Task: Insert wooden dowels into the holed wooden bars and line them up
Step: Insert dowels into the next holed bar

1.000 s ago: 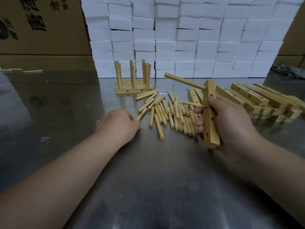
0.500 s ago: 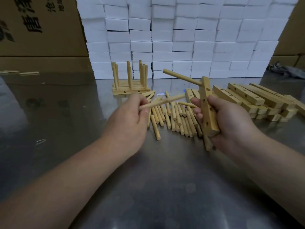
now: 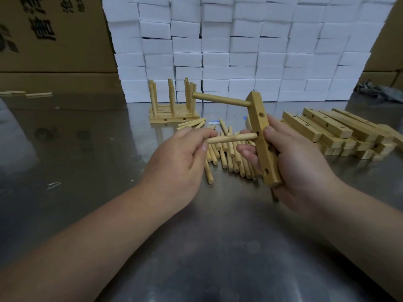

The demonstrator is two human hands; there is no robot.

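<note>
My right hand (image 3: 298,162) grips a holed wooden bar (image 3: 260,136), held nearly upright above the table. One dowel (image 3: 220,99) sticks out leftward from the bar's top hole. My left hand (image 3: 181,158) pinches a second dowel (image 3: 231,138), whose right tip sits at the bar's middle hole. Under both hands lies a pile of loose dowels (image 3: 229,155). Finished bars (image 3: 174,116) with upright dowels stand lined up at the back.
A stack of empty holed bars (image 3: 333,131) lies to the right on the steel table (image 3: 196,247). White foam blocks (image 3: 239,51) form a wall behind, with cardboard boxes (image 3: 52,40) at the left. A few wood pieces (image 3: 28,94) lie far left.
My left hand picked a dowel from the pile, lifted it and brought its tip to the middle hole of the bar. My right hand kept hold of the bar.
</note>
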